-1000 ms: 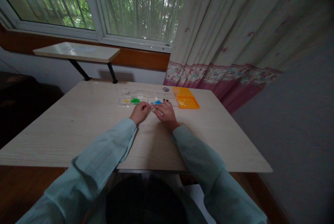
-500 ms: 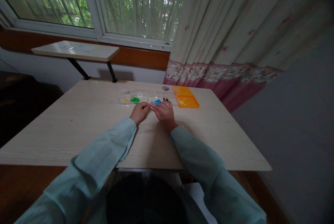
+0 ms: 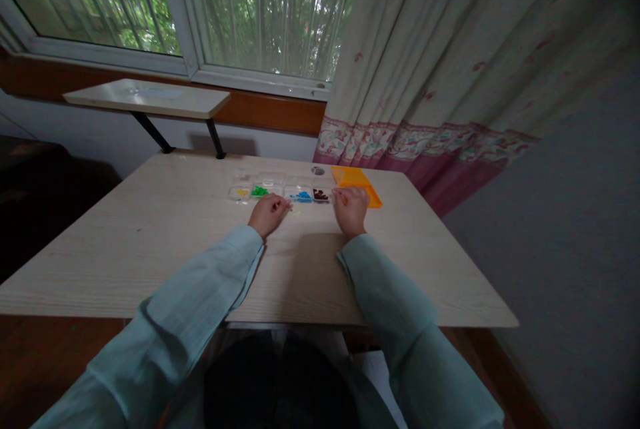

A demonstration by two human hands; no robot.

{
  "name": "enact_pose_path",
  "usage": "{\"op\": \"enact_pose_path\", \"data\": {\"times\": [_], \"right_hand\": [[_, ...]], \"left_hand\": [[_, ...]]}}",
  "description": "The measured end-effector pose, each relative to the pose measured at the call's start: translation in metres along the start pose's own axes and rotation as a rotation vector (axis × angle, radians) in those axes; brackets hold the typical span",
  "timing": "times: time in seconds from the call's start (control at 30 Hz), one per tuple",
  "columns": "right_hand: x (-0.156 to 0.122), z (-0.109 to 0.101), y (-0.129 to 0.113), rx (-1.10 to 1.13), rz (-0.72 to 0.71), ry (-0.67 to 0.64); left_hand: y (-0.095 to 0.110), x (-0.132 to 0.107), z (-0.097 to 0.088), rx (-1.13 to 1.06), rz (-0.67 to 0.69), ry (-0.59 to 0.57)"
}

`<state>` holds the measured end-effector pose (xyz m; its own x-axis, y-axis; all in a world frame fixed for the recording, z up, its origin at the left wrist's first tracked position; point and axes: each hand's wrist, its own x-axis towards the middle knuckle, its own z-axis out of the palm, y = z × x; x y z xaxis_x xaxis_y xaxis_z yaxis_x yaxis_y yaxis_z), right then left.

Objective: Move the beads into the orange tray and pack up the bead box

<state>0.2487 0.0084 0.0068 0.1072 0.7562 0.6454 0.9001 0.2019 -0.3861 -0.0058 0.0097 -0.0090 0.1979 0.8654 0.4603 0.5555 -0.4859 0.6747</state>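
My left hand point(image 3: 269, 214) rests on the table with thumb and fingers pinched, and a tiny pale piece, too small to name, shows at its fingertips. My right hand point(image 3: 351, 210) is over the left front part of the orange box point(image 3: 374, 200), its fingers curled together; what they hold, if anything, is hidden. Behind the hands stands a row of clear open boxes with small pieces: yellow pieces point(image 3: 242, 193), green pieces point(image 3: 259, 191), blue pieces point(image 3: 301, 196) and dark brown pieces point(image 3: 321, 196).
The pale wooden table point(image 3: 175, 249) bears a small raised shelf point(image 3: 165, 97) on black legs at the back left. A round cable hole point(image 3: 318, 170) lies behind the boxes. A curtain point(image 3: 400, 82) hangs at the right, beside the window point(image 3: 270, 16).
My right hand has left my left hand's fingertips and moved right to the orange box, uncovering the blue and brown pieces. The left hand has stayed nearly in place.
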Motion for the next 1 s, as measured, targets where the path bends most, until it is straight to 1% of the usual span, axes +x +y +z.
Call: {"op": "enact_pose_path", "data": {"times": [0.1,0.17,0.27,0.43,0.53,0.67,0.77,0.87,1.0], "right_hand": [[0.004,-0.005,0.028,-0.100,0.181,0.046],[0.004,-0.007,0.038,-0.147,0.249,0.048],[0.003,-0.006,0.045,-0.191,0.290,0.035],[0.002,-0.003,0.048,-0.223,0.319,0.006],[0.002,-0.004,0.049,-0.214,0.332,0.018],[0.004,-0.007,0.048,-0.182,0.320,0.088],[0.005,-0.008,0.043,-0.147,0.287,0.115],[0.004,-0.005,0.033,-0.111,0.207,0.122],[0.000,0.002,0.012,-0.068,0.070,0.064]], "left_hand": [[0.000,0.000,-0.001,0.037,0.025,0.013],[0.001,0.000,-0.001,0.056,0.035,0.022],[0.002,0.000,-0.001,0.084,0.034,0.025],[-0.001,0.000,0.000,0.097,0.045,0.012],[0.001,0.000,0.000,0.103,0.043,-0.013],[0.005,-0.001,-0.003,0.122,0.058,-0.058],[0.006,-0.002,-0.004,0.146,0.081,-0.081],[0.006,-0.003,-0.004,0.172,0.118,-0.118],[0.008,-0.006,-0.004,0.219,0.164,-0.164]]}}
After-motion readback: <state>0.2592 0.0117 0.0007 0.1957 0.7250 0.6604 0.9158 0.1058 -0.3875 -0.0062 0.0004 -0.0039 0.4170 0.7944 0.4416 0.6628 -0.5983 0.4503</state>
